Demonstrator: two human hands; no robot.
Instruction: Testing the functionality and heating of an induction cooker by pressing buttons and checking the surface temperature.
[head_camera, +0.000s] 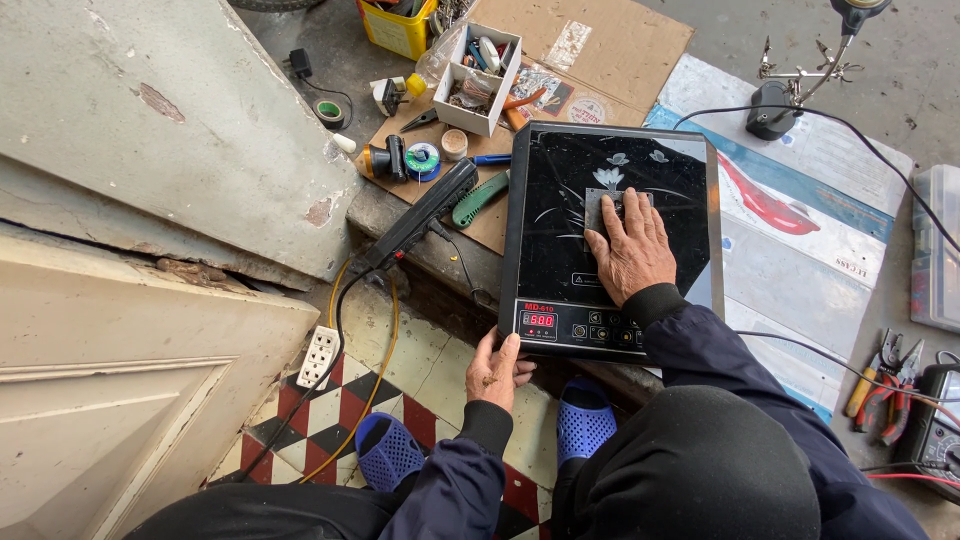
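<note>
A black induction cooktop (560, 250) lies flat on a low ledge, its red digit display lit at the near left corner. My right hand (632, 245) presses palm-down on a small grey metal plate (600, 205) at the middle of the glass top. My left hand (495, 368) grips the cooktop's near left edge, thumb up beside the display. Both sleeves are dark blue.
A black tool with a cable (420, 215) and a green-handled tool (478, 200) lie left of the cooktop on cardboard (610, 45). A white parts box (480, 65), tape rolls and a yellow tub sit behind. Pliers (880, 380) and a multimeter (935, 420) lie right. A white power strip (320, 355) rests below.
</note>
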